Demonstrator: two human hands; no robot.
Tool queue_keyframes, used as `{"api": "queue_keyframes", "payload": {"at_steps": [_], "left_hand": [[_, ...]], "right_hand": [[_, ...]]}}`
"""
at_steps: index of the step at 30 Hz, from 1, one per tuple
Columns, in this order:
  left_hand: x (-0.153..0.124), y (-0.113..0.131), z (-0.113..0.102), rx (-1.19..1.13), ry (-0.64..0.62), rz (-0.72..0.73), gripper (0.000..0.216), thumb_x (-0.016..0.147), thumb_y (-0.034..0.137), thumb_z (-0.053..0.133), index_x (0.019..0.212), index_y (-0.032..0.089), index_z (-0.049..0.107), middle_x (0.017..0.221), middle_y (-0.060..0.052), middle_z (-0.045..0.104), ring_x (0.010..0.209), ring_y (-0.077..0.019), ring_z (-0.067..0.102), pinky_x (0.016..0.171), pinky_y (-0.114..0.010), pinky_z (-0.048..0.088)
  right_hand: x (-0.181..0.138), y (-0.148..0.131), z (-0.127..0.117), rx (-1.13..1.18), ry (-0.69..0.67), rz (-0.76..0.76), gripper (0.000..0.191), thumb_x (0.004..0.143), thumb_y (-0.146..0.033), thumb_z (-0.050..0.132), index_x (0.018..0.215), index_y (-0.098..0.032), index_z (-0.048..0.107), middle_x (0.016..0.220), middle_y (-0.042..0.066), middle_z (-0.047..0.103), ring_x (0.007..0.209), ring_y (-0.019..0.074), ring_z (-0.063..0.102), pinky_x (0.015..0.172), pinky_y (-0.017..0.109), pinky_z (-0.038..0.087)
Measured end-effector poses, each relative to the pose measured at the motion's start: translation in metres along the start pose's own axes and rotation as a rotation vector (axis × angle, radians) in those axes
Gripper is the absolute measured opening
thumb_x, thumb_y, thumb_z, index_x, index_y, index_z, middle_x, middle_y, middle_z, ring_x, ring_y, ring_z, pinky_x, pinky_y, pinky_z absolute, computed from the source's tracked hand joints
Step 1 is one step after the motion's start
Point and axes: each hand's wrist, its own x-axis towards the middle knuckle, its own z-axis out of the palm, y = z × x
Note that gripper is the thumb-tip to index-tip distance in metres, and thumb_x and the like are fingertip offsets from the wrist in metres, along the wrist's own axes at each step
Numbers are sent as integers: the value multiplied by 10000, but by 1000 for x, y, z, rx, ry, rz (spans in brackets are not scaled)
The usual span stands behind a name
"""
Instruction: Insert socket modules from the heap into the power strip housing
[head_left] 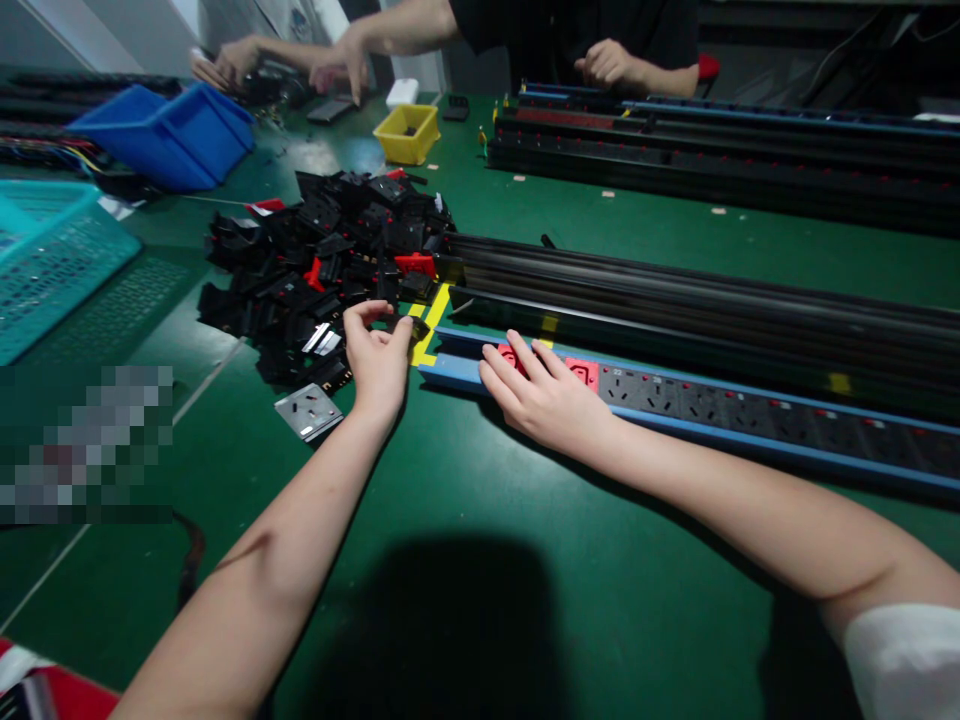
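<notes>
My left hand [379,355] pinches a small black socket module [405,322] at the near edge of a heap of black and red socket modules [330,260]. Its fingers are closed on the part. My right hand [544,395] lies flat, fingers spread, on the left end of a long blue power strip [750,415], pressing on red socket modules [581,372] seated in it. Black sockets fill the strip further right. A loose grey-faced socket module [309,411] lies face up on the green table [465,480] left of my left wrist.
Long black strip housings [675,300] lie behind the blue strip, more at the back right [712,150]. A teal basket [45,260], a blue bin [169,135] and a yellow tray [409,132] stand left and back. Other people's hands [611,65] work at the far edge.
</notes>
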Motion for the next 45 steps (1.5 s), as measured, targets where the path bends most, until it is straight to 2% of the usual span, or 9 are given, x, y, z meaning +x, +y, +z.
{"api": "queue_keyframes", "payload": {"at_steps": [3,7,13,25,32,36,39,41,45], "left_hand": [[1,0,1,-64,4,-4,373,742,236,732,1055,219,529,1116,-35,623,644,-71,532,580,-229,421],[2,2,3,-141,32,23,278,759,217,701,979,209,532,1005,-34,624,841,-122,605,676,-230,453],[1,7,4,-121,10,-3,249,737,152,644,944,211,519,937,-9,618,798,-114,591,732,-241,465],[-1,8,2,-12,-9,-18,256,780,179,578,1024,230,517,1094,-55,676,970,-163,639,867,-292,515],[-2,7,2,48,13,-23,237,798,154,533,1024,224,533,1111,-48,664,937,-152,643,879,-289,510],[-4,7,0,117,0,-39,245,807,211,601,1045,230,544,1130,-50,638,902,-166,618,900,-324,498],[-8,8,-1,248,-69,12,231,837,302,639,1046,234,569,1090,-68,640,1023,-234,577,986,-398,454],[-10,10,-2,303,-107,38,213,864,341,630,1047,243,585,1036,-73,649,1088,-270,544,1019,-429,424],[-10,12,-3,339,-131,34,197,914,378,572,1058,249,609,995,-83,665,1091,-290,537,1005,-440,421]], "right_hand": [[0,0,1,18,2,2,440,992,-210,458,1405,-75,526,1490,166,536,1355,421,499,1032,523,494],[0,0,1,45,1,10,445,987,-208,472,1412,-87,524,1497,170,530,1372,410,486,1040,530,486],[0,0,1,40,1,4,449,984,-204,469,1409,-68,520,1496,180,527,1364,426,490,1038,536,487],[-1,0,0,78,-11,15,459,986,-198,471,1427,-79,509,1509,188,512,1390,411,469,1058,542,470],[-1,0,0,66,-13,9,450,990,-202,467,1416,-66,516,1502,194,517,1379,422,476,1049,544,475],[0,0,-1,40,-10,5,441,994,-209,460,1406,-64,523,1496,184,526,1367,425,488,1046,534,483],[0,-1,-1,45,-6,8,442,995,-211,461,1411,-73,522,1497,182,527,1369,416,490,1049,532,483],[0,-1,0,58,-5,9,444,992,-206,465,1412,-73,521,1497,186,525,1373,414,487,1049,537,481],[0,0,-1,69,-8,9,447,986,-198,471,1411,-68,522,1499,193,522,1374,420,484,1049,543,480]]}}
